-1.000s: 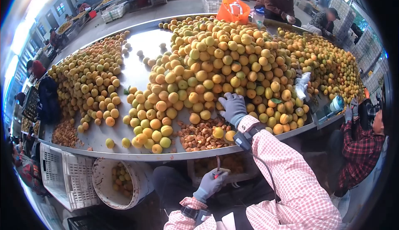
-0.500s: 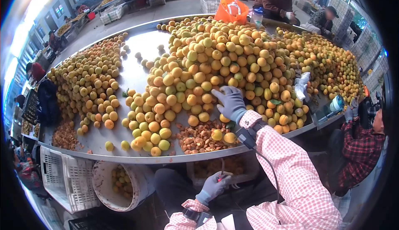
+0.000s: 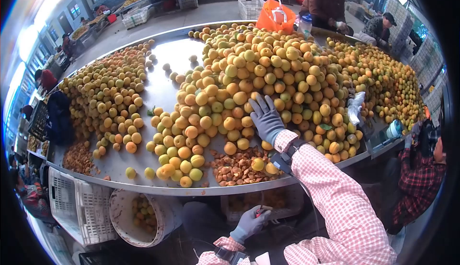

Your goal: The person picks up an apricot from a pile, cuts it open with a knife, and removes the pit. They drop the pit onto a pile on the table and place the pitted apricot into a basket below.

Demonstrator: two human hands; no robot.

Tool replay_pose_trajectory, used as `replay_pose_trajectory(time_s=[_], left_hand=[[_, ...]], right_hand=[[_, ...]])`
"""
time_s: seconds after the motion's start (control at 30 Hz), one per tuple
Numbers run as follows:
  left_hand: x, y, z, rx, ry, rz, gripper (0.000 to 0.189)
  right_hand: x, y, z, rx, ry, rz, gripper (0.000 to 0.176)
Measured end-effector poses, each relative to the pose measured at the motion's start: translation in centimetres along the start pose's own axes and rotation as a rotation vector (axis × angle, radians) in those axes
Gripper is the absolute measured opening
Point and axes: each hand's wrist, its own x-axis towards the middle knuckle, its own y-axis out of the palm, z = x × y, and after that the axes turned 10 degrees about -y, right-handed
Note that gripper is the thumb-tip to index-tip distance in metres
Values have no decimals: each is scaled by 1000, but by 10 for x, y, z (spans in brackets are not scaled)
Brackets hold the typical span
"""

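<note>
My right hand [image 3: 267,119], in a grey glove, lies with fingers spread on the front slope of a heap of yellow-orange apricots [image 3: 244,71]. Whether a fruit is under its palm is hidden. Below the table edge, my left hand [image 3: 250,224], gloved too, is closed around a small red-handled tool [image 3: 259,212]; its thin end shows only faintly. Between the two hands, brown pit-like pieces [image 3: 239,167] are piled on the metal table [image 3: 158,181], with a few apricots on top. A crate [image 3: 292,202] with orange contents sits beneath the edge, behind my left hand.
A white bucket [image 3: 165,217] holding fruit and stacked white crates [image 3: 79,207] stand at the lower left. An orange bag [image 3: 276,18] and a bottle [image 3: 305,24] are at the table's far edge. A co-worker in a checked shirt [image 3: 421,183] sits at the right.
My right hand has shifted slightly upward and its fingers now point up the heap, lying flatter on the fruit. My left hand has turned a little with the tool. The view has shifted slightly.
</note>
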Motion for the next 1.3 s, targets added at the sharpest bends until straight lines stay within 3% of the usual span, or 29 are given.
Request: replay_pose_trajectory(time_s=[0.13,0.3,0.37,0.4,0.5,0.53,0.57,0.63,0.77,0.83,0.87,0.9,0.97,1.0,1.03,1.07,1.1,1.17,1.2,1.23,1.3], left_hand=[[4,1,12,-16,-3,31,26],[15,-2,26,-1,10,36,24],[13,-6,27,8,19,20,24],[13,-7,26,-9,39,4,24],[18,-9,36,-38,64,-9,23],[19,-11,40,-25,70,-15,23],[18,-12,38,-26,70,-12,23],[12,-12,37,3,84,43,23],[0,-12,36,70,110,78,24],[-16,-10,23,318,26,12,26],[-11,-16,36,321,28,13,26],[2,-29,61,373,216,-25,25],[13,-44,81,419,408,-66,25],[13,-43,80,436,496,-30,24],[11,-45,78,549,231,-97,23],[-26,-26,27,679,-39,-135,22],[-25,-27,31,671,-37,-135,22],[-19,-27,40,439,188,-61,32],[-16,-28,44,489,230,-75,38],[-14,-28,43,479,232,-72,38],[-12,-27,40,679,273,-99,39]], right_hand=[[-10,-16,-9,258,28,32,35],[0,-16,-7,310,137,-5,34],[-6,-11,-4,226,42,-123,36],[-16,-46,-11,397,11,-56,47],[-40,-79,-2,623,321,-376,53],[-49,-65,10,1030,500,-526,46],[-57,-54,25,1830,687,-477,38],[-71,-110,38,2676,627,-170,33],[-50,-167,105,2619,499,340,42],[-23,-211,129,2571,229,417,42],[-8,-225,147,2547,19,429,44],[4,-237,164,2509,-190,440,46],[13,-256,191,2257,-331,150,51],[13,-259,193,2217,-350,122,46],[15,-255,186,2215,-355,128,46],[15,-245,170,1963,-328,6,41],[12,-232,154,1710,-298,-105,36],[12,-171,124,1461,63,-368,28],[11,-142,98,1248,230,-394,24],[3,-140,69,941,332,-362,29],[-6,-101,35,763,537,-20,42]])
